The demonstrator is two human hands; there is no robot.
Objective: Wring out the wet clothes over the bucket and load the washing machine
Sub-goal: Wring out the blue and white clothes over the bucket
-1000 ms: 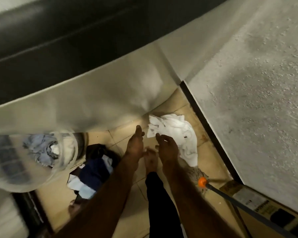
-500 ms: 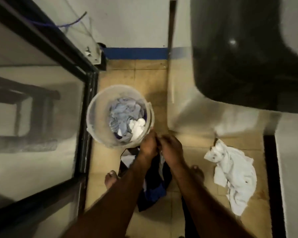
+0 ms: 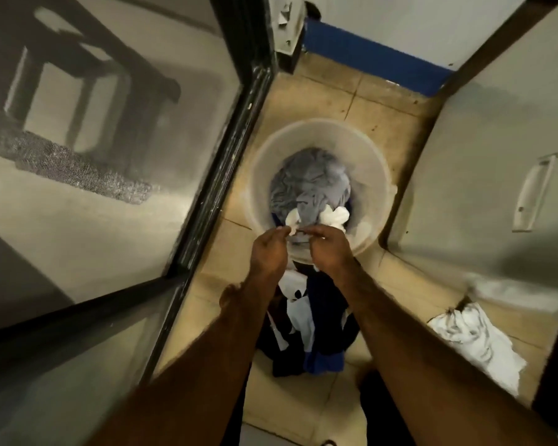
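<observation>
A clear plastic bucket [image 3: 322, 136] stands on the tiled floor with grey-blue clothes [image 3: 306, 185] and white pieces [image 3: 334, 215] inside. Over its near rim, my left hand [image 3: 268, 249] and my right hand [image 3: 330, 247] are side by side with fingers pinched; the left pinches a small white cloth end [image 3: 292, 220], and what the right grips is hard to make out. Below my wrists a heap of dark blue and white clothes [image 3: 310, 329] lies on the floor. The white washing machine [image 3: 483, 175] stands to the right of the bucket.
A dark-framed glass door [image 3: 207, 175] runs along the left. A crumpled white cloth [image 3: 477, 342] lies on the floor at the right. A blue skirting strip [image 3: 367, 56] runs along the far wall. My bare foot [image 3: 231, 294] shows beside the clothes heap.
My view swung from the white cloth by the wall to the bucket. Both hands moved from above the floor to the bucket's near rim and now pinch cloth there.
</observation>
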